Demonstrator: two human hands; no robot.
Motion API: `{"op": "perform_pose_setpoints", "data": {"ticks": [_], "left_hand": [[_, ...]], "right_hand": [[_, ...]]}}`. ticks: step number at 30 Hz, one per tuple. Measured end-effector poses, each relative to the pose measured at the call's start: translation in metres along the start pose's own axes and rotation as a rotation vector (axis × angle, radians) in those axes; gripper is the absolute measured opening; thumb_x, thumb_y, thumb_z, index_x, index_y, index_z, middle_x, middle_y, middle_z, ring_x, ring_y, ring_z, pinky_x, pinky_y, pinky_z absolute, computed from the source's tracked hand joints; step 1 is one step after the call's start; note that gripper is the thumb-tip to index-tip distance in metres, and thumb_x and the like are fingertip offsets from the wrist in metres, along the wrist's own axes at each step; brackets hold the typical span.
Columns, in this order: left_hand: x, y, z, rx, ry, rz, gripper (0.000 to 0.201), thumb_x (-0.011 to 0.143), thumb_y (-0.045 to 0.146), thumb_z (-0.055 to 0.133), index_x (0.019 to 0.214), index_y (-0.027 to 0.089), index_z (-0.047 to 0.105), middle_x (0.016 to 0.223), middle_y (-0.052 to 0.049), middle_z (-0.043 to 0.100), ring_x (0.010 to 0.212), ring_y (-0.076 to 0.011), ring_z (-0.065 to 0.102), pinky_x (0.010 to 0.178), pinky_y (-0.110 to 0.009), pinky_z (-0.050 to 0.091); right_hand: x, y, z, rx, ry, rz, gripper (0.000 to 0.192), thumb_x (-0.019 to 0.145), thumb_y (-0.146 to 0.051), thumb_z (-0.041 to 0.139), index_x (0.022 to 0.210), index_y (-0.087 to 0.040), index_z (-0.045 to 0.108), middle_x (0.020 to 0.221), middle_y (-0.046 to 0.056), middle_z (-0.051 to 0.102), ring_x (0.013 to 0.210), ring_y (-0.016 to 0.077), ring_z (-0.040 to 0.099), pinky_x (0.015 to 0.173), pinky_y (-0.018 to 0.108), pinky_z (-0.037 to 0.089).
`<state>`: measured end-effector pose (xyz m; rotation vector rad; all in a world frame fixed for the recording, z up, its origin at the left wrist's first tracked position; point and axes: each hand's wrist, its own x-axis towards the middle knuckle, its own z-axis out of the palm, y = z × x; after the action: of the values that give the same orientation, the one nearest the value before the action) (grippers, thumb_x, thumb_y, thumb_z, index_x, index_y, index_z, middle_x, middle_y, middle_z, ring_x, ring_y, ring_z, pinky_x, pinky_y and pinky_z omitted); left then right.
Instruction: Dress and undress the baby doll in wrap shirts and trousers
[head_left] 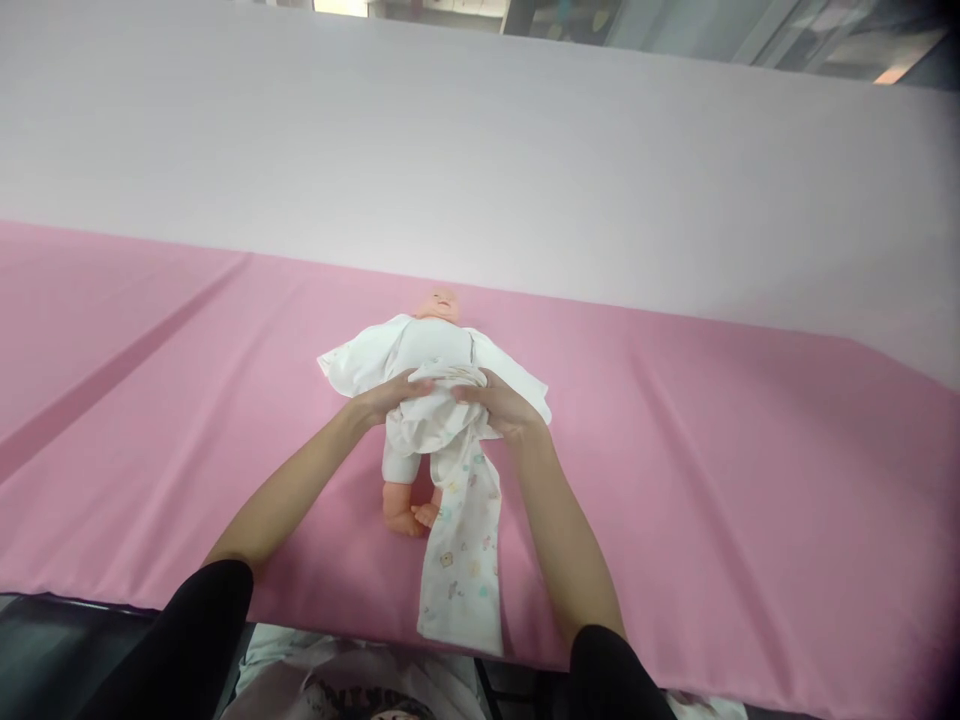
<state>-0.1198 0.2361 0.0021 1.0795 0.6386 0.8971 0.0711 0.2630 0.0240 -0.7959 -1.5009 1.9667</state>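
- doll (pixel 433 345) lies face up on the pink sheet (pixel 712 450), head away from the person, feet toward them.
- left hand (pixel 390 395) rests on the doll's waist, fingers curled over a bunched fold of the white cloth (pixel 431 415); looks like a light pinch, but whether it's fully closed i cannot tell.
- right hand (pixel 501 403) sits on the other side of the doll's waist, fingers flat to slightly curled, pressing the same fold. fingertips of both hands nearly meet over the doll's belly.
- cloth is wrapped round the doll's torso and spreads out like wings on either side of its shoulders.
- printed strip (pixel 463 555) trails from the doll's hips past its feet toward the person, ending just short of the sheet's near edge.
- doll's bare feet (pixel 411 515) stick out beside the strip, on the left-hand side.
- handling, my read: cloth is thin, soft and limp, no shape of its own, will slip and unbunch if let go. doll is light, with rigid plastic limbs and head; it will slide on the sheet if pulled sideways.
- best hold: pinch the cloth at the bunched fold by the doll's waist, keep one hand weighting the doll's torso.
- behind the doll's head, a pale backdrop (pixel 480 150) rises from the sheet.
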Motion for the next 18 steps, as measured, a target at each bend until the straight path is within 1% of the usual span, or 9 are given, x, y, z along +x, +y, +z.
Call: {"op": "perform_pose_setpoints", "data": {"ticks": [3,7,9,10,12,14,16,17,18], "left_hand": [[0.003,-0.011,-0.005,0.02,-0.006,0.031,0.07,0.054,0.038,0.085,0.117,0.016,0.063,0.105,-0.011,0.07,0.094,-0.0238,0.067,0.078,-0.03,0.051],[0.009,-0.018,-0.004,0.042,0.096,0.106,0.055,0.061,0.035,0.081,0.109,0.013,0.066,0.101,-0.011,0.071,0.091,-0.0232,0.067,0.078,-0.03,0.052],[0.01,-0.016,-0.002,0.003,0.132,0.13,0.052,0.063,0.039,0.079,0.105,0.011,0.067,0.098,-0.012,0.072,0.09,-0.0238,0.067,0.078,-0.032,0.052],[0.01,-0.015,0.0,-0.017,0.137,0.127,0.052,0.063,0.041,0.079,0.104,0.01,0.067,0.097,-0.012,0.072,0.089,-0.0242,0.068,0.078,-0.032,0.052],[0.008,-0.014,0.005,-0.054,0.128,0.111,0.053,0.063,0.043,0.079,0.103,0.01,0.067,0.095,-0.013,0.072,0.088,-0.0248,0.068,0.078,-0.033,0.052],[0.006,-0.013,0.009,-0.081,0.094,0.084,0.053,0.065,0.045,0.078,0.103,0.01,0.067,0.096,-0.013,0.072,0.089,-0.0248,0.068,0.079,-0.033,0.052],[0.004,-0.013,0.013,-0.073,0.038,0.054,0.054,0.066,0.048,0.076,0.104,0.01,0.067,0.099,-0.014,0.071,0.091,-0.0247,0.067,0.08,-0.033,0.051],[0.003,-0.013,0.014,-0.048,0.001,0.048,0.056,0.066,0.05,0.076,0.105,0.011,0.067,0.1,-0.014,0.071,0.092,-0.0248,0.067,0.08,-0.033,0.051],[0.001,-0.011,0.015,-0.007,-0.043,0.05,0.059,0.066,0.052,0.076,0.107,0.011,0.066,0.102,-0.014,0.07,0.093,-0.025,0.067,0.08,-0.033,0.051]], "right_hand": [[-0.001,-0.006,0.004,0.044,0.006,-0.012,0.043,0.057,-0.033,0.084,0.093,-0.015,0.066,0.089,0.006,0.07,0.082,0.0201,0.066,0.073,0.03,0.053],[-0.003,-0.005,0.007,0.05,-0.026,-0.05,0.046,0.057,-0.034,0.085,0.094,-0.016,0.064,0.087,0.004,0.07,0.078,0.017,0.065,0.072,0.027,0.052],[-0.004,-0.003,0.007,0.015,-0.062,-0.027,0.043,0.061,-0.042,0.082,0.09,-0.016,0.063,0.075,0.003,0.068,0.065,0.0143,0.062,0.06,0.025,0.05],[-0.005,-0.001,0.006,-0.013,-0.1,-0.003,0.043,0.064,-0.049,0.079,0.086,-0.015,0.063,0.067,0.002,0.066,0.056,0.0128,0.058,0.051,0.024,0.047],[-0.006,0.001,0.002,-0.062,-0.161,0.032,0.051,0.062,-0.06,0.076,0.08,-0.015,0.062,0.055,0.0,0.06,0.045,0.0109,0.05,0.042,0.023,0.04],[-0.007,0.001,-0.004,-0.099,-0.15,0.047,0.059,0.048,-0.059,0.083,0.083,-0.016,0.062,0.059,-0.001,0.061,0.05,0.0119,0.053,0.045,0.023,0.042],[-0.009,-0.001,-0.011,-0.184,-0.079,0.066,0.066,0.035,-0.044,0.091,0.088,-0.018,0.062,0.072,-0.001,0.065,0.065,0.0143,0.06,0.056,0.023,0.048],[-0.01,-0.003,-0.014,-0.25,-0.069,0.085,0.065,0.034,-0.036,0.092,0.089,-0.018,0.062,0.077,0.0,0.066,0.07,0.0153,0.061,0.06,0.024,0.049],[-0.012,-0.004,-0.016,-0.316,-0.091,0.103,0.063,0.036,-0.031,0.091,0.09,-0.017,0.063,0.08,0.0,0.067,0.074,0.0159,0.062,0.063,0.024,0.05]]}}
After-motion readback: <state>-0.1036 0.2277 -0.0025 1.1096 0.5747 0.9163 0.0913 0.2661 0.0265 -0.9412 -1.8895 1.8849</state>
